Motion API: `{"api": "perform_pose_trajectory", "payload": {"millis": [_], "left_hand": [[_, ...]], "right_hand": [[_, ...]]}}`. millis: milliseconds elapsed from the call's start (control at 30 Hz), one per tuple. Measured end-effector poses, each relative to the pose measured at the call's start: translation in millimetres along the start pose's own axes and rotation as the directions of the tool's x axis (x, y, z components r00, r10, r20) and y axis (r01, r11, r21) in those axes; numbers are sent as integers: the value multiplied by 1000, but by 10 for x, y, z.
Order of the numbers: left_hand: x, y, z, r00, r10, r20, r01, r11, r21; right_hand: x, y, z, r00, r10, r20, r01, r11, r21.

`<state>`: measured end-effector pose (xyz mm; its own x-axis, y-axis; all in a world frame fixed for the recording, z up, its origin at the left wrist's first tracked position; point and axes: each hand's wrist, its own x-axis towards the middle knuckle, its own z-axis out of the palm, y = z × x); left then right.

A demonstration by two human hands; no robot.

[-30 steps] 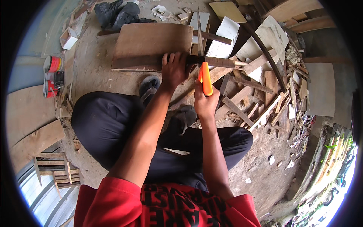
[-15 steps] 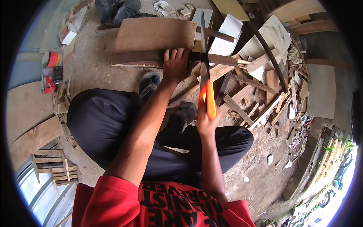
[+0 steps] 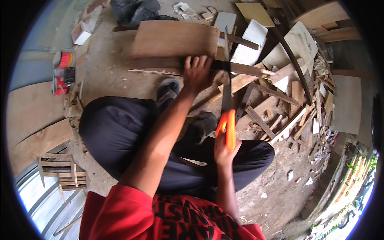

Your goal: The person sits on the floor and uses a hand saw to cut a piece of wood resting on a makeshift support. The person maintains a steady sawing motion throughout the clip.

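My right hand [image 3: 226, 151] is wrapped round the orange handle of a handsaw [image 3: 227, 94]. Its blade points away from me and crosses a long dark wooden plank [image 3: 160, 64]. Over that plank lies my left hand [image 3: 196, 75], its fingers curled across the top just left of the blade. The plank runs left to right along the near edge of a broad brown wooden board [image 3: 176, 40], and its right end is splintered and pale. Whether the blade has cut into the wood, I cannot tell.
A heap of wood offcuts [image 3: 276, 96] spreads on the right, with white panels [image 3: 250, 42] behind it. Red cans [image 3: 62, 60] stand at the left wall. A black plastic bag [image 3: 136, 12] lies at the back. My shoes [image 3: 168, 90] are just below the plank.
My right hand has pulled the saw back toward me, so its handle sits lower. My left hand keeps its place on the plank. The whole view has shifted slightly.
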<state>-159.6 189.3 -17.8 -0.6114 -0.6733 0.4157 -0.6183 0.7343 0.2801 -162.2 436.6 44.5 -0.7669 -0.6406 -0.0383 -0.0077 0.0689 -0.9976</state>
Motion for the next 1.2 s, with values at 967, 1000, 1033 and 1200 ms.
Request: {"api": "perform_pose_trajectory", "payload": {"millis": [967,1000,1033,1200], "left_hand": [[-18,-9,0,999,37,-24,-37,999,-1],[-7,-14,-13,999,34,-24,-34,999,2],[-11,-26,0,999,31,-26,-31,999,16],[42,54,-53,1000,28,-10,-29,999,-20]], "right_hand": [[-598,-198,-174,997,-36,73,55,959,-279],[-621,-275,-204,998,-19,66,39,947,-319],[-527,-301,-199,998,-18,62,31,975,-218],[695,-232,256,998,63,1,-62,984,-168]]}}
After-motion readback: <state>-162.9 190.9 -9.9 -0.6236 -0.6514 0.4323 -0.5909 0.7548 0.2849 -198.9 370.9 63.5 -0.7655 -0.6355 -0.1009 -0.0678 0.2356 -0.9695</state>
